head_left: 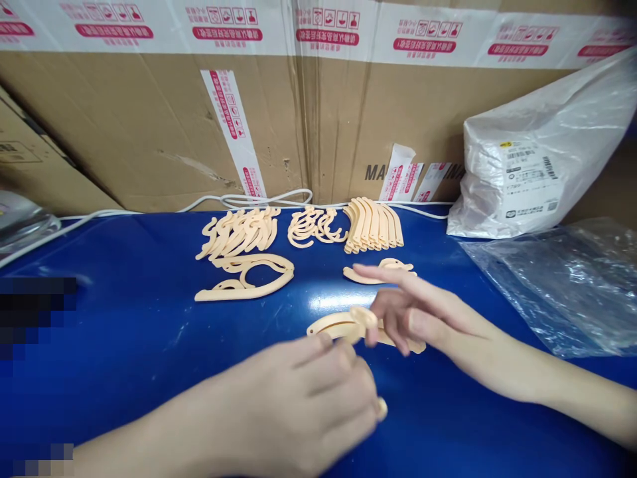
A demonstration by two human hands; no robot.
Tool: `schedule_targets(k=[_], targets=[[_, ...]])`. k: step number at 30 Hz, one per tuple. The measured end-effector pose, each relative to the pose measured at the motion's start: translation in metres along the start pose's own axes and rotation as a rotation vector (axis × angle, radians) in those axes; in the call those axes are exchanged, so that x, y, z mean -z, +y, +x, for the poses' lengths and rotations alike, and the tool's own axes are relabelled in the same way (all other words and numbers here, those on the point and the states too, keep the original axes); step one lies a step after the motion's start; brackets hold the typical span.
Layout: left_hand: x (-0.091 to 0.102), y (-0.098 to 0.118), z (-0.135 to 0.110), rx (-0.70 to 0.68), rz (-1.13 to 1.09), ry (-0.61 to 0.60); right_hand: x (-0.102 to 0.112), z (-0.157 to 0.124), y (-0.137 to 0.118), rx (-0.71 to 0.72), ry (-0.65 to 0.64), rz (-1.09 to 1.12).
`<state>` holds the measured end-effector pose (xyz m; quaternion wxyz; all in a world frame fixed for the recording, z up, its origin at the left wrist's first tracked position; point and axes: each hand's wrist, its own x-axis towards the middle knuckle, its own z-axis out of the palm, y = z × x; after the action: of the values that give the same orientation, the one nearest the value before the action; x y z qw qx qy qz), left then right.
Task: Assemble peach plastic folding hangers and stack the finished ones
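My left hand (318, 405) is closed around a cream plastic folding-hanger part (363, 318); one end rises above the fingers, and a small tip shows below them. Most of that part is hidden in the fist. Close by on the right is my right hand (438, 315), index finger stretched out and the other fingers loosely bent, near the raised end. Whether it touches that end I cannot tell. Behind both hands a cream hanger arm (323, 324) lies on the blue table, partly covered. Beyond the right fingertips sits a curved cream hanger piece with a hook (365, 275).
A folded hanger (249, 292) lies left of centre. Farther back are piles of hanger arms (243, 232), hooks (306, 227) and stacked curved arms (373, 226). A white cable (199, 201), cardboard boxes (169, 133), a white bag (537, 159) and clear plastic (562, 285) border the blue table (149, 358).
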<state>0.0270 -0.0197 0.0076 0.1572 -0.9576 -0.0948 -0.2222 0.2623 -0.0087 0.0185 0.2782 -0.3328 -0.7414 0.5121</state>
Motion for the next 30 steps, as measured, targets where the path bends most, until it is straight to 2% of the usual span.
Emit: schedule_targets(k=[2, 5, 10, 14, 18, 21, 23, 25, 30], targets=[[0.0, 0.01, 0.003, -0.087, -0.033, -0.019, -0.005, -0.003, -0.007, -0.051, -0.114, 0.134], [-0.003, 0.018, 0.005, -0.104, -0.044, -0.039, -0.007, -0.005, -0.014, -0.128, -0.159, 0.178], [-0.006, 0.009, 0.003, -0.009, 0.023, 0.028, 0.0, -0.002, -0.007, -0.187, -0.078, 0.237], [-0.006, -0.011, -0.002, 0.149, 0.139, 0.068, 0.007, 0.005, 0.007, -0.167, 0.005, 0.293], [-0.005, -0.023, -0.005, 0.314, 0.259, 0.055, 0.01, 0.011, 0.015, -0.177, 0.112, 0.323], [-0.006, -0.025, -0.007, 0.354, 0.297, 0.067, 0.008, 0.013, 0.015, -0.242, 0.064, 0.295], [-0.007, -0.024, -0.008, 0.365, 0.271, 0.063, 0.007, 0.013, 0.014, -0.249, 0.003, 0.252], [-0.008, -0.022, -0.008, 0.364, 0.216, 0.038, 0.006, 0.013, 0.015, -0.219, -0.004, 0.197], [-0.009, -0.02, -0.01, 0.387, 0.01, -0.021, 0.01, 0.015, 0.017, -0.174, 0.129, 0.112]])
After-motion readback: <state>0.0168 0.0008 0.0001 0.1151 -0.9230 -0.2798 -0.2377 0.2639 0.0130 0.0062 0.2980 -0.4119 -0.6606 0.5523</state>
